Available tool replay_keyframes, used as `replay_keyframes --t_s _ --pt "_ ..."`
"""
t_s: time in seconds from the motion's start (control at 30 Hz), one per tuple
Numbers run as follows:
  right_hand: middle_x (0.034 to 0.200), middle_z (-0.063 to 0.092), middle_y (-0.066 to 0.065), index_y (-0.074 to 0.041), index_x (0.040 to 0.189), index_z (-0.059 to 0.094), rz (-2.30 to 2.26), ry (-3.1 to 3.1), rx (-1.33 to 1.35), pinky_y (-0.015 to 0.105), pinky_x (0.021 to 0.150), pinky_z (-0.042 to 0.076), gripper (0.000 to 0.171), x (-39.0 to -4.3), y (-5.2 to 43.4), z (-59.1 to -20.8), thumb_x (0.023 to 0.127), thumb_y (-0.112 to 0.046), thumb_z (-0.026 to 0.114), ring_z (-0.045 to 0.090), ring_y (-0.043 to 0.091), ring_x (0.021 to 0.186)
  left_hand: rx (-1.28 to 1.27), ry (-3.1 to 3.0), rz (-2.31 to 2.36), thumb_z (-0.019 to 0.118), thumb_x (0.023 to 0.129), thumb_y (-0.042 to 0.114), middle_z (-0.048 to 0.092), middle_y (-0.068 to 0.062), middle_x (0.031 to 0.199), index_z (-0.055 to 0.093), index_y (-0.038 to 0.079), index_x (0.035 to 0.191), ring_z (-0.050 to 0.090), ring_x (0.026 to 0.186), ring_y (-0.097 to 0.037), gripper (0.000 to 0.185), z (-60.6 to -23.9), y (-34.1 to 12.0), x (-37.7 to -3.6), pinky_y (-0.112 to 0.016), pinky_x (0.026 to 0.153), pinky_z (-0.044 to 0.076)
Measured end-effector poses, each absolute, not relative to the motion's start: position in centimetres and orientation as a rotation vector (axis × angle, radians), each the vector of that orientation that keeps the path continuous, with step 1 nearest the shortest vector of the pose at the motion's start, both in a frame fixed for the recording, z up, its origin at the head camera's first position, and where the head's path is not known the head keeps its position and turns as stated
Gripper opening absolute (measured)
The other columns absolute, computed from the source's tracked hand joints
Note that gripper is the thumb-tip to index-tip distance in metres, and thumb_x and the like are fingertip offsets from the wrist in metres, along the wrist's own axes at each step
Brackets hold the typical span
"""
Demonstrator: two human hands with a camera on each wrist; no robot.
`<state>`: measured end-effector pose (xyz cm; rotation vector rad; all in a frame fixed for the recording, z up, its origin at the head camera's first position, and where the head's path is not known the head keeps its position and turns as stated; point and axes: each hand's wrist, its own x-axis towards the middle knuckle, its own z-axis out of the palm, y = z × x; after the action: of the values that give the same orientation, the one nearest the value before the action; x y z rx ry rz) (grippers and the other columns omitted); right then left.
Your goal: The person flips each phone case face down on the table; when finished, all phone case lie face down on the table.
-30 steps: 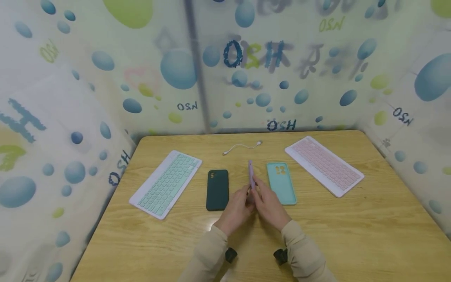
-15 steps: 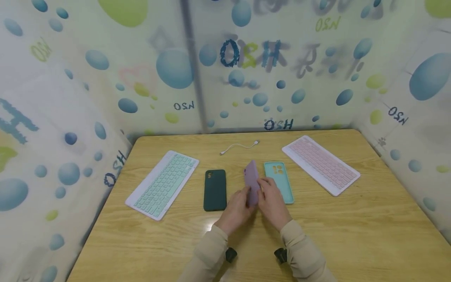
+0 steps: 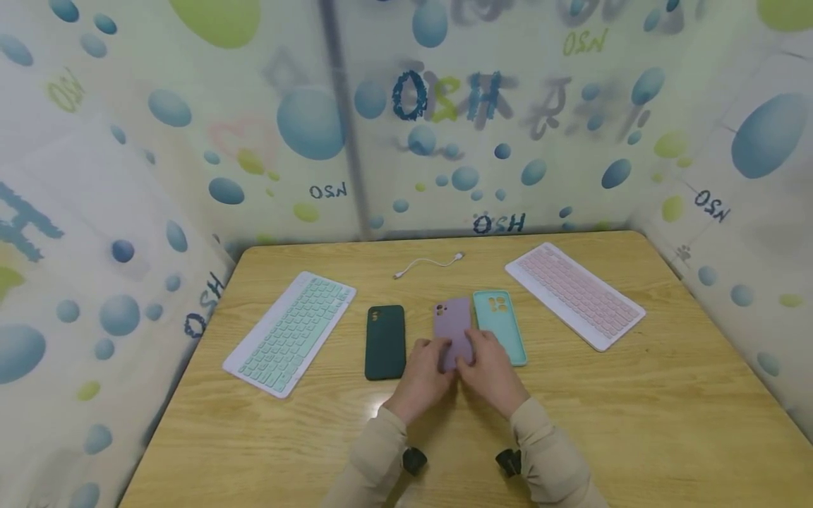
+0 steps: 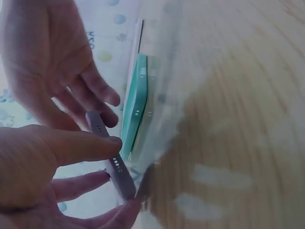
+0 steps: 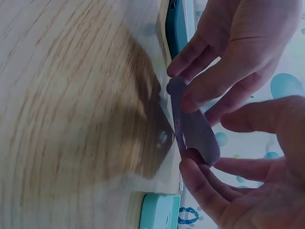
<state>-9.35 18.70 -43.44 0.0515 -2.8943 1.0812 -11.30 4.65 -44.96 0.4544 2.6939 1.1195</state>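
Observation:
A purple phone case point(image 3: 454, 319) is held between both hands at the middle of the table, its back with the camera cutouts facing up. My left hand point(image 3: 422, 378) pinches its left edge, the thumb lying along the side with the small holes in the left wrist view. My right hand point(image 3: 494, 372) has its fingers around the lower right edge. In the right wrist view, the case point(image 5: 199, 137) is tilted, and the right thumb stands off from it. A dark green phone case point(image 3: 384, 349) lies to the left, and a turquoise phone case point(image 3: 504, 333) lies close on the right.
A white keyboard with mint keys point(image 3: 293, 331) lies slanted at the left, and one with pink keys point(image 3: 578, 295) at the right. A short white cable point(image 3: 429, 260) lies behind the cases. Patterned curtains point(image 3: 375, 162) surround the wooden table point(image 3: 667, 423).
The purple case has turned from edge-on to showing its back and has been lowered toward the table. Both hands keep hold of it. The head view has shifted slightly.

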Motion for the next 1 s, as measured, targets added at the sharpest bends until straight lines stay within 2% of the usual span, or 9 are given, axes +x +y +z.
replay_keyframes --t_s 0.23,0.53,0.8,1.0 --pt "0.126 0.054 0.038 0.017 0.126 0.055 1.089 -2.914 0.162 0.055 0.101 0.046 0.048 -9.3 18.6 -44.0 0.083 0.000 0.070 0.054 0.048 0.120 0.418 2.730 1.163 0.073 0.085 0.004 0.052 -0.027 0.127 0.060 -0.004 0.126 0.051 0.119 -0.037 0.044 -44.5 4.1 -11.2 -0.049 0.102 0.046" --pt "0.129 0.053 0.036 0.016 0.125 0.056 1.125 -2.892 0.189 0.055 0.103 0.045 0.046 -9.3 17.9 -44.6 0.083 0.004 0.070 0.053 0.047 0.122 0.437 2.850 1.104 0.076 0.081 0.002 0.052 -0.027 0.126 0.064 -0.004 0.119 0.050 0.118 -0.039 0.040 -44.1 3.7 -10.9 -0.050 0.100 0.045" --pt "0.124 0.056 0.036 0.016 0.121 0.058 1.067 -2.869 0.218 0.057 0.101 0.045 0.046 -9.4 17.7 -44.3 0.079 0.006 0.072 0.056 0.047 0.116 0.450 2.860 1.062 0.076 0.082 0.006 0.053 -0.026 0.127 0.065 -0.002 0.120 0.051 0.118 -0.038 0.040 -44.1 3.5 -11.0 -0.049 0.100 0.045" --pt "0.125 0.055 0.035 0.015 0.122 0.058 1.064 -2.898 0.187 0.057 0.101 0.045 0.046 -9.5 17.4 -44.7 0.079 0.005 0.073 0.055 0.048 0.116 0.464 2.870 1.039 0.076 0.082 0.005 0.054 -0.025 0.126 0.066 -0.003 0.120 0.052 0.117 -0.038 0.040 -44.2 3.4 -10.9 -0.049 0.099 0.046"
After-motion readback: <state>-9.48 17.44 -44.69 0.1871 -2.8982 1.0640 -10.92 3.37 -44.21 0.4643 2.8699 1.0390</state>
